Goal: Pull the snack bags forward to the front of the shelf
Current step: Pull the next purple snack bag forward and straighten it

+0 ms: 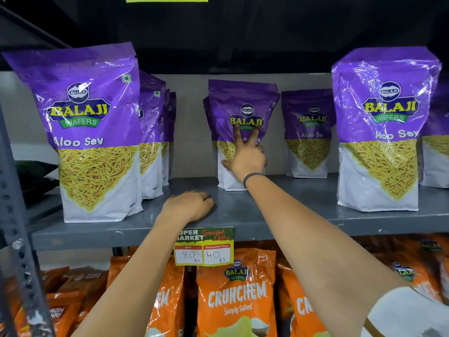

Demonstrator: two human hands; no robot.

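Note:
Purple and white Aloo Sev snack bags stand on a grey metal shelf [279,215]. One bag [94,132] stands at the front left and another [381,132] at the front right. A middle bag [243,110] stands further back, with another bag behind it. My right hand [245,154] grips its front, fingers spread across the label and thumb at its left side. A further bag [307,132] stands at the back beside it. My left hand [188,206] rests palm down on the shelf near the front edge, fingers curled, holding nothing.
Several more purple bags [155,132] queue behind the front left one. A price tag [204,246] hangs from the shelf edge. Orange Crunchem bags [235,295] fill the shelf below. A perforated grey upright [14,215] stands at the left.

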